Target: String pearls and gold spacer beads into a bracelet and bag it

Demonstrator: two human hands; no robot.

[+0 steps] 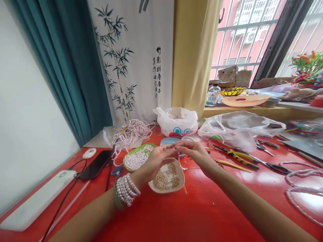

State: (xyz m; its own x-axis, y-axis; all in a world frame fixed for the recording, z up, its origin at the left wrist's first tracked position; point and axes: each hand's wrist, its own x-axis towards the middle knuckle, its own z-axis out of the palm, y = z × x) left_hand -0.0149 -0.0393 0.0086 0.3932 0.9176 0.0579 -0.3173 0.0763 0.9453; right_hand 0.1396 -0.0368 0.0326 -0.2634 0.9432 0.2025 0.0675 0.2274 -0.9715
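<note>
The red table [202, 215] fills the lower view and is crowded at its far edge. A clear plastic bag [237, 129] lies to the right and a white printed bag [176, 121] sits behind the work. A heap of pearl strings [131, 132] is piled to the left.

Nearer in, a green tray [137, 149] of loose white pearls sits beside the left wrist. A cream dish [166, 191] of gold beads [161, 181] lies directly under the hands. Yellow-handled pliers [237, 158] and scissors [272, 166] rest untouched, well to the right.

The person's left hand [156, 159], its wrist stacked with pearl bracelets [127, 190], meets the right hand [195, 154] above the far rim of the dish. Both hands have their fingertips drawn together. They pinch a beaded thread [179, 163] at the point where they meet. The thread's short pearl-strung length hangs down over the dish and trails onto the table toward the right.

The step in hand looks like stringing: one hand steadies the thread end while the other feeds or seats a bead. The meeting point is too small to show whether a bead, a needle or only bare thread sits between the fingertips.

By that reading, the next move calls for a firm hold on the free end so the strung pearls do not slide off. One hand would have to let go and dip to the dish or tray just below. It also calls for lining up a bead's hole with a very fine thread tip, which needs the fingertips close together and steady.
</note>
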